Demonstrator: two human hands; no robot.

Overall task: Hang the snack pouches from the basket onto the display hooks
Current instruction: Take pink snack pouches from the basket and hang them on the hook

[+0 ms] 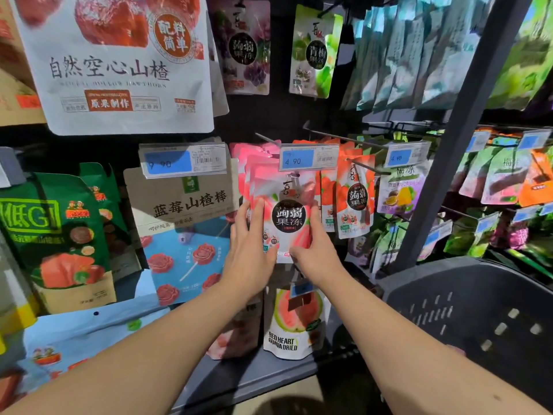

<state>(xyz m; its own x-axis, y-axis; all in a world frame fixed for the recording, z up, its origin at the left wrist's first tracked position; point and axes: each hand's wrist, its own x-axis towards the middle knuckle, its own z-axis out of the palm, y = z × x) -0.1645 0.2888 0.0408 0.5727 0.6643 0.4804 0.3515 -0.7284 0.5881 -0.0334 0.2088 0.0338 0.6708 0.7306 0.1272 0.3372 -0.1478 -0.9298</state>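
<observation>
A pink jelly snack pouch (288, 217) hangs at the front of a row of like pouches on a display hook under a blue 4.90 price tag (308, 158). My left hand (251, 250) lies against the pouch's left side with straight fingers pointing up. My right hand (314, 250) rests on its right edge, fingers up and thumb across the lower front. Both hands touch the pouch from its sides. The dark grey plastic basket (478, 310) sits at the lower right; its inside is hidden.
Orange jelly pouches (356, 199) hang right of the pink row. A blueberry hawthorn box (185, 223) stands left, a guava pouch (296, 322) below. A large hawthorn bag (116, 64) hangs overhead. A grey upright post (454, 145) runs diagonally at right.
</observation>
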